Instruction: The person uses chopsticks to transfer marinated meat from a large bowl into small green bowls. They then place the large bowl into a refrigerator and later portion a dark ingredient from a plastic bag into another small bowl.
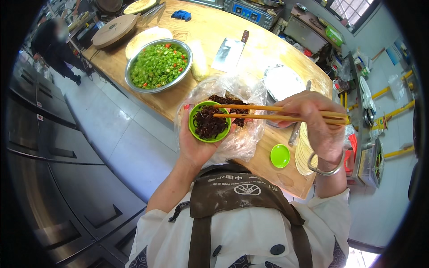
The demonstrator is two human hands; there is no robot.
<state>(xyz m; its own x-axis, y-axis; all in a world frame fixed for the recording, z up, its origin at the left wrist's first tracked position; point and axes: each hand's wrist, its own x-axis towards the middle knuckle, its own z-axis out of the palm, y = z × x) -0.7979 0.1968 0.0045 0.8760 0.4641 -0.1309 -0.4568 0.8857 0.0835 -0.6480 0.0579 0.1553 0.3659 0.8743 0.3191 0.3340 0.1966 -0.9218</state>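
Note:
My left hand (197, 152) holds a small green bowl (226, 133) from below, tilted toward me. Dark shredded food (207, 122) fills the bowl. In my right hand (315, 117) is a pair of wooden chopsticks (264, 117), their tips touching the shreds. Behind the bowl, an open clear plastic bag (248, 140) on the wooden table holds more of the dark food (239, 112). A second small green dish (280, 156) lies to the right of the bag, below my right hand. A stack of thin round wrappers (302, 155) sits beneath my right wrist.
A steel bowl of chopped green and red peppers (157, 67) stands on the wooden table (207, 20) at left. Beyond are a cleaver (229, 53), a white plate (285, 82), a round wooden lid (115, 31) and a blue cloth (181, 15). Another person (55, 43) stands at far left.

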